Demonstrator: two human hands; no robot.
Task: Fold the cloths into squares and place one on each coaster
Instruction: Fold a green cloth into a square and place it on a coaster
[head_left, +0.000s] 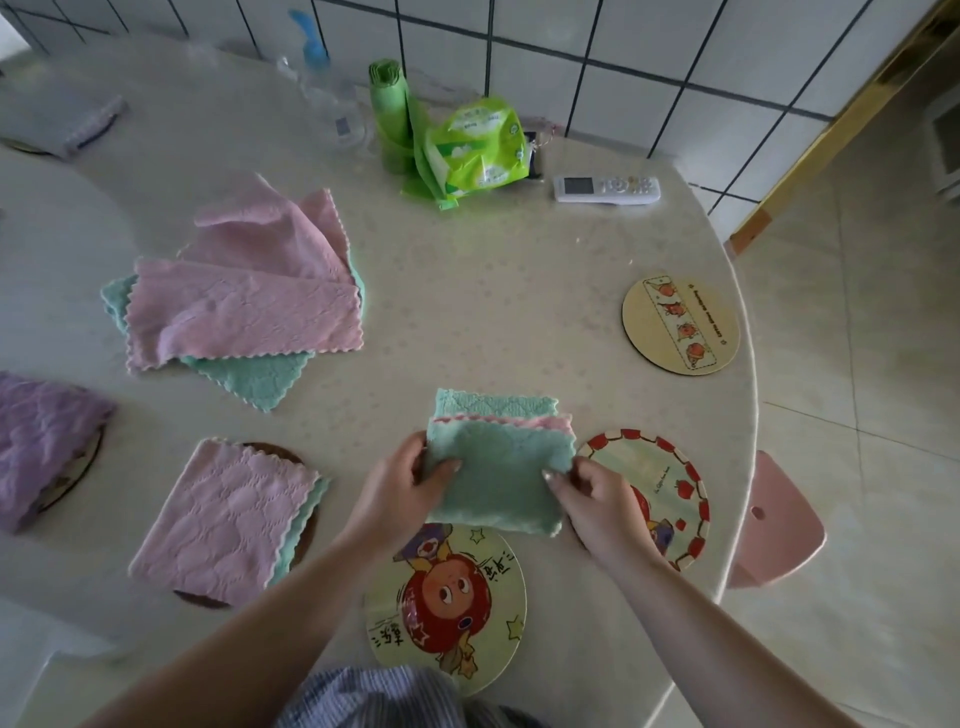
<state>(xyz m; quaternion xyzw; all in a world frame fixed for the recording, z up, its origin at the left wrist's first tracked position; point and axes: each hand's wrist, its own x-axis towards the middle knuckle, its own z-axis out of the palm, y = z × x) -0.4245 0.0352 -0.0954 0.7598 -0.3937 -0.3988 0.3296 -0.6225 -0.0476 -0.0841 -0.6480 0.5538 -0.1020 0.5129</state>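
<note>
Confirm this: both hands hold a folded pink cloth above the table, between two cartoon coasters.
Wrong on colour. The head view shows the folded cloth is green outside, only a pink edge peeking out. The left hand and right hand do hold it between the two cartoon coasters.

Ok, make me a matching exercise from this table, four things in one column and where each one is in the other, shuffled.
Things:
1. green cloth
2. pink folded cloth
3. remote control
4. unfolded cloth pile

Places:
A. on a dark coaster, near left
B. far side, near the tiled wall
C. held in both hands
D. loose on the table, left of centre

Pairs: 1-C, 2-A, 3-B, 4-D
</note>
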